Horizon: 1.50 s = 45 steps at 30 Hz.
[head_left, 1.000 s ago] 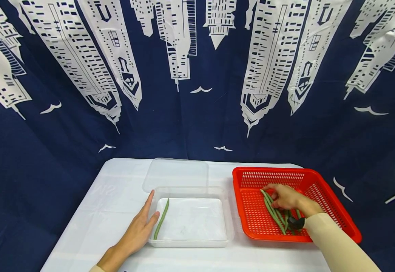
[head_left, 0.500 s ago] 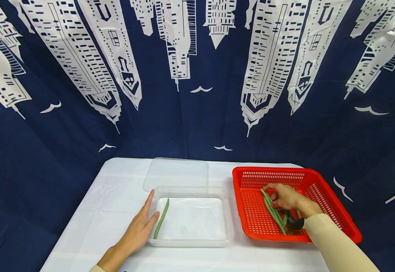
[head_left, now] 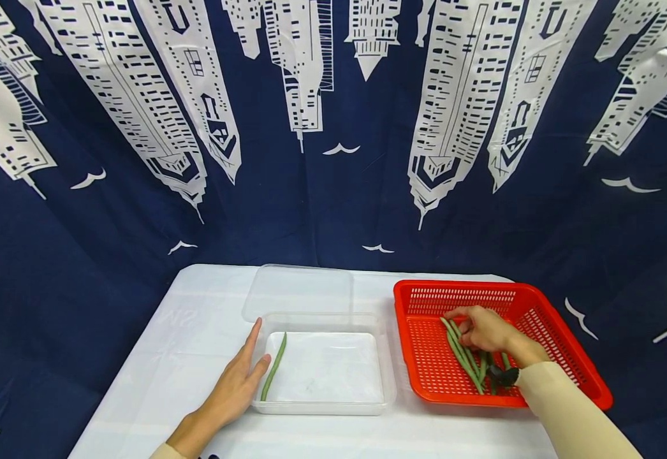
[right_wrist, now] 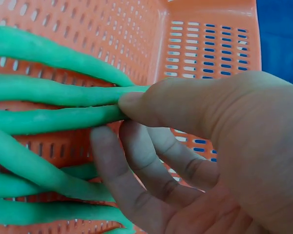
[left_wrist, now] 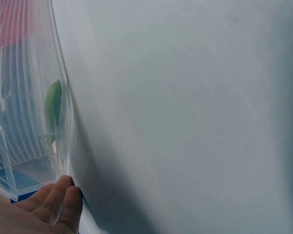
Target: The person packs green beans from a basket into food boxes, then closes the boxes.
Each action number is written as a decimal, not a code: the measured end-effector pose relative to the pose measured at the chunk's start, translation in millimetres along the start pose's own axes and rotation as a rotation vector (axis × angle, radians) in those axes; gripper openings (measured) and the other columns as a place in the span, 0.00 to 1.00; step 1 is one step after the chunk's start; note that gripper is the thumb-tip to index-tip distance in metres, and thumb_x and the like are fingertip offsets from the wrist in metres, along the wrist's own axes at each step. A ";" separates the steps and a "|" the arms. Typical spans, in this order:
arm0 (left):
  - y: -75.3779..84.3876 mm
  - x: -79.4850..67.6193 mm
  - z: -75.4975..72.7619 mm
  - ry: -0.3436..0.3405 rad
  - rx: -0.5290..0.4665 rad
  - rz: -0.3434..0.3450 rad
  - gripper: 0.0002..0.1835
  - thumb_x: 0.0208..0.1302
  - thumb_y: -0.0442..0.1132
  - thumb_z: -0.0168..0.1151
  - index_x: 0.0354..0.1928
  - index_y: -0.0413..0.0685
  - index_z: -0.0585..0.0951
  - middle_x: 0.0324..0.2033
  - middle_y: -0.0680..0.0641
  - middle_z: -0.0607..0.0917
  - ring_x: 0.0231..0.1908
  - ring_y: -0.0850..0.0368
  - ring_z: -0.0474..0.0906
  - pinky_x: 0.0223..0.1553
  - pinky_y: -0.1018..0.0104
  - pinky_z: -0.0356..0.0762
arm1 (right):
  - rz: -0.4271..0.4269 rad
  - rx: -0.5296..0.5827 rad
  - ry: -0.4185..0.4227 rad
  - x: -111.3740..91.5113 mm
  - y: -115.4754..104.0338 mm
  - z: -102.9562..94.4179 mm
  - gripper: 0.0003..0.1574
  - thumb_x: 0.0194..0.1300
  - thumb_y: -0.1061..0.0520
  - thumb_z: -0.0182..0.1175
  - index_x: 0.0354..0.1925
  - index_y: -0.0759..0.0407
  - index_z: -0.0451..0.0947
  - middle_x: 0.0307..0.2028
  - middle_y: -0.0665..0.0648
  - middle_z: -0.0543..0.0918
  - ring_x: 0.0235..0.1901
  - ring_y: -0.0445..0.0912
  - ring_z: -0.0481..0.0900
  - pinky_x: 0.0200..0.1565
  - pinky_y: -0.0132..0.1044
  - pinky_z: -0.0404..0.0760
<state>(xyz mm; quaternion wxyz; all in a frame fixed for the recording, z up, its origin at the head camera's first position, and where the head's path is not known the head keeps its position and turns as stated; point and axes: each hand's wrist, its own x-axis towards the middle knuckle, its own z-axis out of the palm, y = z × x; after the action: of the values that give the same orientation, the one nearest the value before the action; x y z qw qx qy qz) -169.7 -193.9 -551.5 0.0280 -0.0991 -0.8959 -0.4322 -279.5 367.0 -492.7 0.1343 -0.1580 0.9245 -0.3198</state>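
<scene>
My left hand (head_left: pixel 233 382) rests with straight fingers along the left wall of a clear plastic container (head_left: pixel 388 357); the left wrist view shows its fingertips right at the container's edge. One green bean (head_left: pixel 275 366) lies lengthwise near that wall inside. On the right, my right hand (head_left: pixel 485 331) reaches down into a red perforated basket (head_left: pixel 425 376) holding several green beans (head_left: pixel 462 357). Seen close in the right wrist view, thumb and curled fingers pinch the end of one green bean (right_wrist: pixel 53 120), while other beans lie beside it. The palm and wrist hide part of the pile in the head view.
A flat clear lid (head_left: pixel 301 293) lies behind the container on the white-covered table (head_left: pixel 155 363). A navy cloth (head_left: pixel 310 210) with white building prints hangs behind the table. The basket's raised red walls surround the right hand.
</scene>
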 end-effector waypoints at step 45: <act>-1.2 2.3 -3.6 -0.013 0.016 0.002 0.45 0.93 0.49 0.56 0.98 0.62 0.44 0.94 0.38 0.57 0.92 0.31 0.57 0.91 0.27 0.55 | -0.279 -0.076 0.393 -14.1 -134.8 22.5 0.42 0.73 0.74 0.65 0.82 0.62 0.78 0.55 0.63 0.88 0.41 0.45 0.93 0.42 0.33 0.90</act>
<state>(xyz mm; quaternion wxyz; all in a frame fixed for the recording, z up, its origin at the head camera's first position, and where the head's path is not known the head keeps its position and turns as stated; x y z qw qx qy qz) -172.3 -197.1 -549.9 0.0235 -0.1024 -0.8994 -0.4243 -231.0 259.5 -422.3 -0.0994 -0.2240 0.9135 -0.3248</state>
